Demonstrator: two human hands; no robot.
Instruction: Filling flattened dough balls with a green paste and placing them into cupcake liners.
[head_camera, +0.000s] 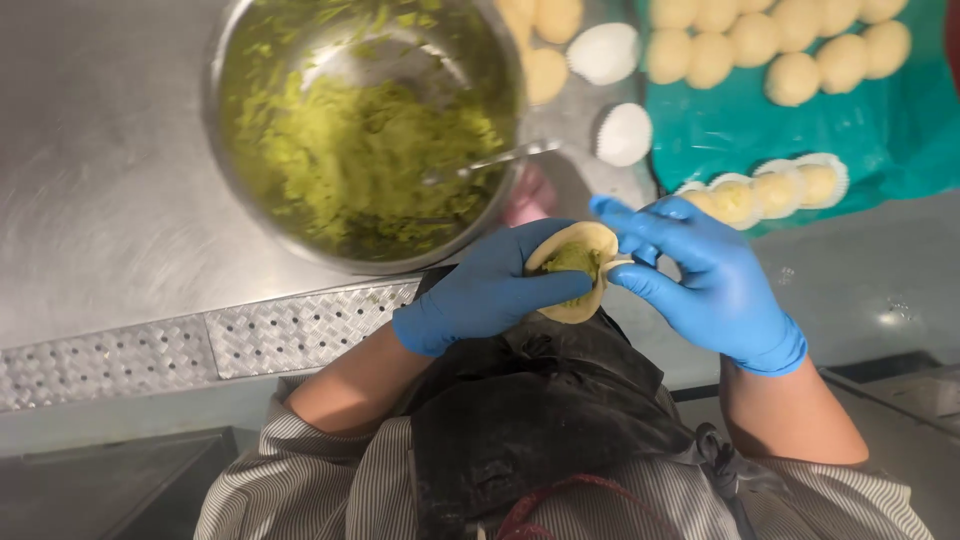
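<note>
Above the front edge of the steel desk (110, 190), both hands in blue gloves meet around one round piece of dough (572, 272) with green filling (572, 260) in its middle. The left hand (490, 290) cups the dough from below and from the side, its grip curled around the piece with the thumb lying along the lower rim. The right hand (700, 275) pinches the right edge of the same dough between thumb and fingers, the other fingers spread a little above it. The dough is held in the air, just in front of a big metal bowl (225, 150) that stands on the desk and holds more green filling paste; a spoon (490, 162) leans in the bowl with its handle over the rim. To the right lies a teal tray (900, 140) with rows of pale dough balls (790, 78), and a few filled pieces sit in white paper cups (780, 188) at its near edge. Two white paper cups (622, 134) lie between bowl and tray, maybe upside down, I cannot see it well. Below the hands a dark apron (540, 420) over a striped shirt is visible.
</note>
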